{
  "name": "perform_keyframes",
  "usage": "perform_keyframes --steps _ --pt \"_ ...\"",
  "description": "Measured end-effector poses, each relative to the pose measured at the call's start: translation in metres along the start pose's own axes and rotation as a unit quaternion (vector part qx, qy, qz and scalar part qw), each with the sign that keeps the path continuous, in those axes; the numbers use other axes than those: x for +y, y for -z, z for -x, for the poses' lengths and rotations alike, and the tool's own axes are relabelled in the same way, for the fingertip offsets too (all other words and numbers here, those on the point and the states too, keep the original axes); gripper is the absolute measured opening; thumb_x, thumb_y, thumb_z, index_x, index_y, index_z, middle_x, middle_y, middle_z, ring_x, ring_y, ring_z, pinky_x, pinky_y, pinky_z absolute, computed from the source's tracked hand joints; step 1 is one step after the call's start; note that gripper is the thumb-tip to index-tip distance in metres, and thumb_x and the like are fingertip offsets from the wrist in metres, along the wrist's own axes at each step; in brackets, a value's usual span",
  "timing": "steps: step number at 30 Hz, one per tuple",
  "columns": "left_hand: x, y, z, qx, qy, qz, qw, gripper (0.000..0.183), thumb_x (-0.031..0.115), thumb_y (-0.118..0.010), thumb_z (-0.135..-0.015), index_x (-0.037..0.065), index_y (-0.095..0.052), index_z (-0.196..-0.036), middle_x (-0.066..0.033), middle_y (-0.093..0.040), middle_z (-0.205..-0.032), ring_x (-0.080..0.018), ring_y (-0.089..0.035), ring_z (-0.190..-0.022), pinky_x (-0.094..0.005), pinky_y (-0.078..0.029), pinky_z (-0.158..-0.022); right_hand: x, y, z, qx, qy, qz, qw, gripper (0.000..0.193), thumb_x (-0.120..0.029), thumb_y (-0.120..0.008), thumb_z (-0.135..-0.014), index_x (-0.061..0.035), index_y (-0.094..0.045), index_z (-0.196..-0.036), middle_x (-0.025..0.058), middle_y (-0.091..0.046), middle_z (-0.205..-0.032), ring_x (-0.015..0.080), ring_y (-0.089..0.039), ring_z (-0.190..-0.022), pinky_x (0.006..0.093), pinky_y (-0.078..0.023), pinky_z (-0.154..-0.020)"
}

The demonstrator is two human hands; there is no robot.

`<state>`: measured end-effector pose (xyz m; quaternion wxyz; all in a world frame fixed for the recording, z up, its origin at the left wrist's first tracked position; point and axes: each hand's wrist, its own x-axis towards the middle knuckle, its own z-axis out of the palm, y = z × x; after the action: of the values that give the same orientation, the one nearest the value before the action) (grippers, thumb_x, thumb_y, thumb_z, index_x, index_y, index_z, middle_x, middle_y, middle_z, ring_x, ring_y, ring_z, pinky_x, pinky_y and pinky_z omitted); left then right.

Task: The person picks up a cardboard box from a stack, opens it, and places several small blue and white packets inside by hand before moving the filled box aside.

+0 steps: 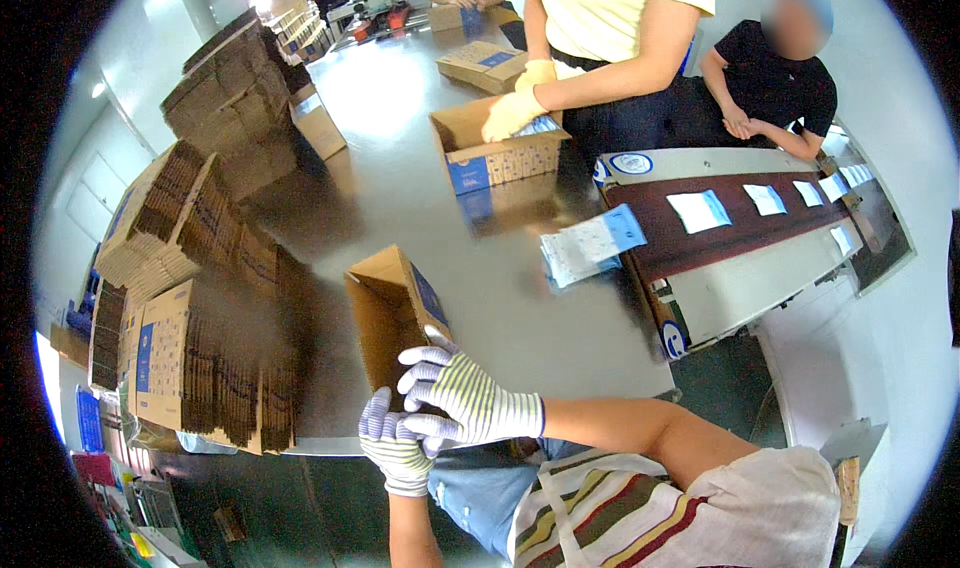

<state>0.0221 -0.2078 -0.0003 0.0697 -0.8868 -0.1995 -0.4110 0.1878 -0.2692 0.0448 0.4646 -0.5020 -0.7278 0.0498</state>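
Note:
A brown cardboard box (385,298) with a blue printed side stands open-topped on the metal table in front of me. Both of my hands wear striped knit gloves. At the box's near end, my left hand (396,452) has its fingers curled up against the edge, closed on the cardboard. Just above and to the right, my right hand (462,393) reaches over the same end, fingers bent and gripping its near right corner. My hands hide much of that end. The inside of the box looks brown and shadowed.
Stacks of flattened cartons (220,358) line the table's (500,318) left side. Blue-and-white packets (595,248) lie at its right edge by a conveyor (650,223) bearing more packets. Across from me, a yellow-gloved person handles packets in another box (510,166). A person in black sits beyond.

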Motion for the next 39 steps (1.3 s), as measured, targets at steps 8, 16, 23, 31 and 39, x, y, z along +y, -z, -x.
perform_keyframes --steps 8,16,23,31,39 --pt "0.012 -0.004 0.005 0.013 0.072 0.003 0.997 0.024 0.027 -0.042 -0.091 0.008 -0.048 -0.077 -0.0077 -0.049 -0.075 -0.0319 -0.056 -0.103 -0.0436 -0.043 -0.084 0.003 -0.006 0.002 0.000 -0.007 0.018 1.000 0.028 -0.033 -0.056 -0.084 -0.0055 -0.062 -0.081 0.0075 -0.061 -0.095 0.0296 -0.049 -0.113 0.0517 -0.023 -0.108" --pt "0.016 -0.004 0.003 -0.006 0.079 0.017 0.997 0.039 0.036 -0.036 -0.096 0.003 -0.054 -0.085 -0.0165 -0.062 -0.096 -0.0357 -0.057 -0.102 -0.0417 -0.044 -0.086 0.002 0.001 0.004 0.009 -0.017 0.013 1.000 0.024 -0.030 -0.059 -0.081 -0.0056 -0.061 -0.080 0.0072 -0.060 -0.093 0.0289 -0.050 -0.110 0.0506 -0.025 -0.107" --pt "0.023 -0.008 -0.002 0.035 0.109 0.010 0.993 0.030 0.028 -0.041 -0.092 0.004 -0.050 -0.078 -0.0137 -0.054 -0.086 -0.0337 -0.057 -0.101 -0.0428 -0.044 -0.086 0.005 -0.004 0.006 0.024 -0.017 -0.001 1.000 0.024 -0.029 -0.061 -0.080 -0.0048 -0.062 -0.078 0.0081 -0.061 -0.093 0.0293 -0.050 -0.110 0.0522 -0.026 -0.107" --pt "0.022 -0.006 -0.003 0.049 0.097 0.013 0.994 0.022 0.022 -0.047 -0.088 0.006 -0.047 -0.073 -0.0092 -0.050 -0.068 -0.0320 -0.058 -0.094 -0.0437 -0.043 -0.085 0.003 -0.005 0.002 0.015 -0.023 0.012 1.000 0.023 -0.028 -0.061 -0.079 -0.0048 -0.064 -0.080 0.0083 -0.063 -0.092 0.0292 -0.052 -0.109 0.0526 -0.026 -0.107" --pt "0.013 0.000 -0.011 -0.041 -0.009 -0.063 0.997 0.035 0.034 -0.044 -0.091 0.007 -0.051 -0.071 -0.0112 -0.050 -0.063 -0.0312 -0.060 -0.087 -0.0529 -0.037 -0.099 0.021 -0.012 0.005 0.041 0.015 -0.020 0.999 0.028 -0.031 -0.054 -0.081 -0.0047 -0.063 -0.081 0.0103 -0.060 -0.090 0.0286 -0.049 -0.110 0.0524 -0.022 -0.108"
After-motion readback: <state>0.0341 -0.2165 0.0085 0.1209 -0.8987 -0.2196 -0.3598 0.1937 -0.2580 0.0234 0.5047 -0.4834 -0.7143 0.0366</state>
